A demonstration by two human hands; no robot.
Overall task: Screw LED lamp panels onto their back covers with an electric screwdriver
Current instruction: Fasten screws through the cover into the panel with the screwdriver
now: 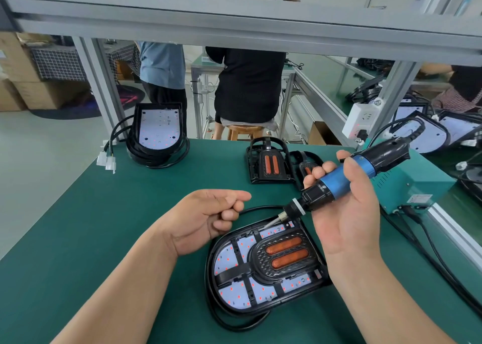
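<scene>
- Worktop [104, 226]: flat, matte dark-green mat.
- Back cover [292, 306]: black plastic shell, one end rounded and one squared. It lies flat on the worktop at centre-right, just in front of the right forearm.
- LED lamp panel [229, 259]: glossy white board dotted with small red points, seated inside the back cover. Black plastic ribs cross over it.
- Raised pod [284, 257] at the panel's middle: black, honeycomb texture, holding two oblong orange ribbed lenses.
- Black cable [216, 315]: round and rubbery, looping round the near edge of the back cover.
- Electric screwdriver [344, 179]: cylinder with a metallic blue middle, black plastic ends, a white collar and a thin steel bit. It is tilted, with the tip down over the far edge of the panel; cannot tell if it touches.
- Right hand [347, 213]: grip clamped round the screwdriver barrel, palm up, held above the lamp.
- Left hand [206, 218]: hovers just left of the lamp, index finger out and the others curled. Cannot tell whether its grip holds anything.
- Stacked lamps [159, 130]: at the far-left corner, white panel up, with white connectors [107, 161] beside them.
- Two spare black frames [270, 161] with orange lenses: at the far centre.
- Teal metal box [412, 184]: at the right edge.
</scene>
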